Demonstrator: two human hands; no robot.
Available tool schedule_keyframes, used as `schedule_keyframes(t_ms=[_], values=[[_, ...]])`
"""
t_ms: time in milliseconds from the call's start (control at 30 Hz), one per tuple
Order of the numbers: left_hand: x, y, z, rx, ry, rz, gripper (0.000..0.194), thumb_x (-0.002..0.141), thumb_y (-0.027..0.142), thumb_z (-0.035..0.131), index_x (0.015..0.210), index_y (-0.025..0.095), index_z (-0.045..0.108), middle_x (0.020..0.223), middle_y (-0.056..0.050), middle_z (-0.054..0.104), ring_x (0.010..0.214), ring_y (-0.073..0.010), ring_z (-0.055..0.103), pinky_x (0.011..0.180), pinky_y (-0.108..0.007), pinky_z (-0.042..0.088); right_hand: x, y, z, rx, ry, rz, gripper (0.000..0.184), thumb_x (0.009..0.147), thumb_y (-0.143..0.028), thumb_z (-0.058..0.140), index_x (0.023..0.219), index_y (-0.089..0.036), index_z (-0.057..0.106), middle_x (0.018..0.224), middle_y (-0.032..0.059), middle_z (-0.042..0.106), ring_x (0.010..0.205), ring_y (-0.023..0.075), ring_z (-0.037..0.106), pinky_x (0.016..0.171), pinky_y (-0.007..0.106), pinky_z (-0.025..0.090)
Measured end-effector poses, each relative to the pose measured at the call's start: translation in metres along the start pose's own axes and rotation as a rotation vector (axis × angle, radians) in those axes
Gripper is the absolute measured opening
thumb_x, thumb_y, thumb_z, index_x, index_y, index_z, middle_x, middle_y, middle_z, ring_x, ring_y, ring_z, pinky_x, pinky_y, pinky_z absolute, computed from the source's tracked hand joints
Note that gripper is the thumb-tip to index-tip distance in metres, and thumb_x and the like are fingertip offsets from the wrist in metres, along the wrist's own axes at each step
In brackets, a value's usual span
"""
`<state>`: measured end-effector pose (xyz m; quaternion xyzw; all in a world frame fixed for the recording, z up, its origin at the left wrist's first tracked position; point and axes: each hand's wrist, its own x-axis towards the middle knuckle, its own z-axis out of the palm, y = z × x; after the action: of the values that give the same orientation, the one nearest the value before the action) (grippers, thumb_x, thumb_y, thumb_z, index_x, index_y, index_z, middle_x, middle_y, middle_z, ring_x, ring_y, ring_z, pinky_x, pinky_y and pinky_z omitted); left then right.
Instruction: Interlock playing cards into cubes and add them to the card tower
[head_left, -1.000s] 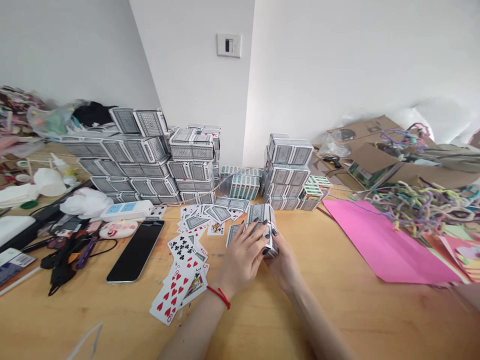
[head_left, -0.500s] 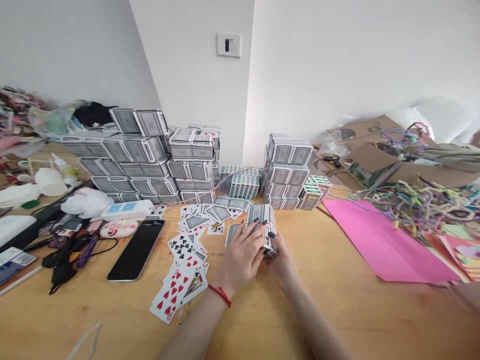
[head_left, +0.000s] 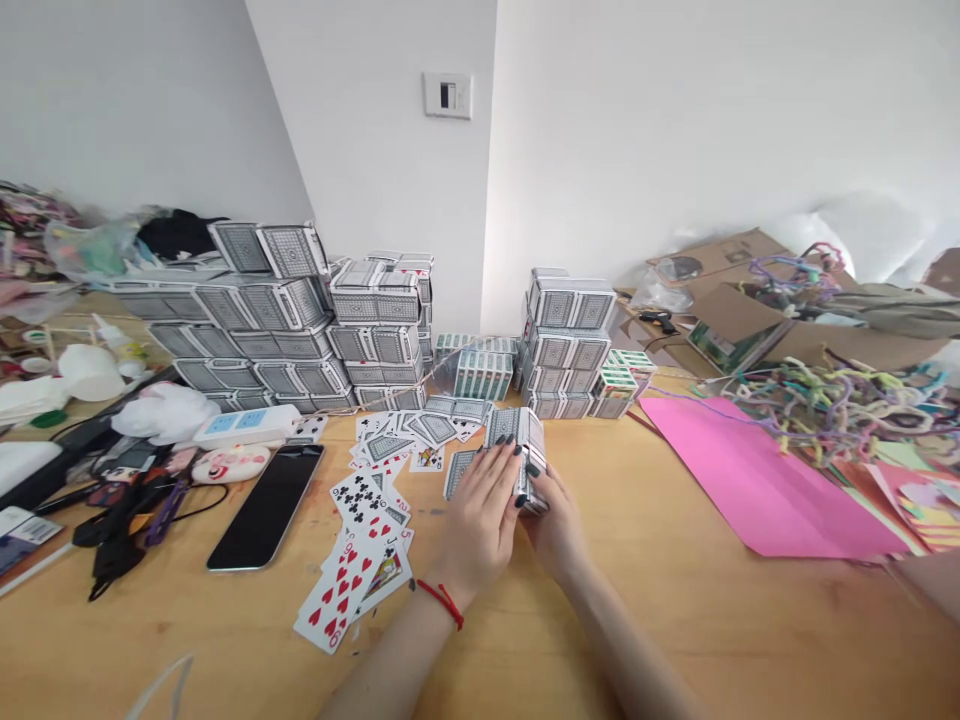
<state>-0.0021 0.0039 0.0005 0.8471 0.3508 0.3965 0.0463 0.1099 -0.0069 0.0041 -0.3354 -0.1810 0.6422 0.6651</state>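
Observation:
Both hands are on a block folded from grey-backed playing cards, standing on the table in front of me. My left hand, with a red string at the wrist, lays its fingers close together over the block's near face and top. My right hand grips the block's lower right side, its thumb partly hidden behind the left fingers. Just left of the block lies a face-down card. Loose playing cards, some face up and some face down, spread to the left.
Stacked card blocks rise at the back left, with another stack at the back right. Green-striped card boxes sit between them. A phone lies left; pink paper and pipe cleaners lie right.
The view has shifted slightly. My left fingers have moved a little over the card block and lie closer together; both hands stay on it.

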Motion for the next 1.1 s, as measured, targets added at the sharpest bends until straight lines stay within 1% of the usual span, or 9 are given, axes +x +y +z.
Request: schedule_keyframes(t_ms=[167,400,600,700,833,900,1000,1067,1100], values=[[0.000,-0.001,0.000,0.026,-0.015,0.004,0.050,0.086,0.015,0.031,0.135,0.018,0.025,0.138,-0.009,0.035,0.129,-0.0220,0.028,0.103,-0.046,0.030,-0.001,0.000,0.000,0.004,0.004,0.013,0.036,0.067,-0.025,0.066,0.102,-0.027,0.060,0.089,-0.0016,0.067,0.069,0.0125,0.060,0.059,0.021,0.046],[0.002,0.000,-0.002,0.049,-0.066,0.009,0.055,0.085,0.027,0.041,0.136,0.016,0.023,0.138,-0.011,0.035,0.129,-0.0236,0.026,0.103,-0.047,0.030,0.002,-0.003,-0.002,-0.004,-0.045,-0.017,0.038,0.066,-0.025,0.068,0.103,-0.026,0.060,0.097,0.0007,0.067,0.089,0.0182,0.060,0.076,0.028,0.046],[0.002,0.001,-0.001,0.072,-0.078,0.019,0.049,0.086,0.024,0.039,0.133,0.016,0.030,0.137,-0.009,0.038,0.129,-0.0219,0.026,0.105,-0.046,0.029,-0.001,-0.002,0.000,-0.030,-0.039,-0.007,0.043,0.067,-0.026,0.068,0.108,-0.029,0.056,0.101,0.0000,0.065,0.089,0.0168,0.060,0.069,0.025,0.047],[0.002,0.001,0.000,0.069,-0.083,0.030,0.049,0.086,0.022,0.038,0.133,0.015,0.029,0.137,-0.010,0.037,0.129,-0.0217,0.027,0.104,-0.045,0.030,-0.001,0.001,-0.002,-0.044,-0.021,-0.007,0.042,0.068,-0.026,0.066,0.109,-0.029,0.055,0.102,-0.0004,0.065,0.087,0.0155,0.060,0.066,0.023,0.047],[0.004,0.004,-0.003,0.041,-0.118,0.000,0.051,0.085,0.020,0.038,0.134,0.015,0.027,0.138,-0.009,0.035,0.129,-0.0221,0.026,0.105,-0.046,0.027,0.002,0.004,-0.005,-0.062,-0.026,-0.018,0.040,0.070,-0.029,0.066,0.109,-0.030,0.055,0.106,-0.0006,0.064,0.092,0.0162,0.059,0.071,0.025,0.047],[0.004,0.005,-0.006,-0.035,-0.122,-0.026,0.053,0.083,0.019,0.041,0.134,0.016,0.028,0.138,-0.009,0.035,0.129,-0.0227,0.026,0.106,-0.046,0.026,0.003,0.004,-0.005,-0.083,-0.047,-0.053,0.039,0.069,-0.030,0.066,0.107,-0.028,0.056,0.107,0.0002,0.063,0.095,0.0173,0.058,0.075,0.027,0.047],[0.005,0.007,-0.013,-0.317,-0.098,-0.112,0.060,0.079,0.017,0.044,0.136,0.019,0.024,0.138,-0.008,0.037,0.127,-0.0226,0.031,0.104,-0.042,0.030,0.005,0.001,-0.006,-0.131,-0.059,-0.059,0.040,0.067,-0.028,0.069,0.105,-0.025,0.056,0.101,0.0019,0.065,0.090,0.0188,0.060,0.075,0.029,0.048],[0.005,0.005,-0.017,-0.513,-0.019,-0.209,0.061,0.079,0.014,0.043,0.136,0.021,0.023,0.136,-0.008,0.039,0.125,-0.0220,0.035,0.102,-0.039,0.032,0.007,-0.002,-0.007,-0.132,-0.029,-0.018,0.040,0.064,-0.026,0.070,0.102,-0.023,0.057,0.094,0.0025,0.067,0.082,0.0195,0.062,0.070,0.030,0.049],[0.006,0.003,-0.018,-0.566,0.047,-0.265,0.058,0.079,0.014,0.042,0.134,0.021,0.027,0.134,-0.008,0.041,0.123,-0.0218,0.037,0.101,-0.039,0.033,0.009,-0.003,-0.008,-0.120,-0.009,0.006,0.038,0.064,-0.027,0.070,0.099,-0.021,0.058,0.091,0.0026,0.067,0.079,0.0197,0.062,0.067,0.030,0.050]])
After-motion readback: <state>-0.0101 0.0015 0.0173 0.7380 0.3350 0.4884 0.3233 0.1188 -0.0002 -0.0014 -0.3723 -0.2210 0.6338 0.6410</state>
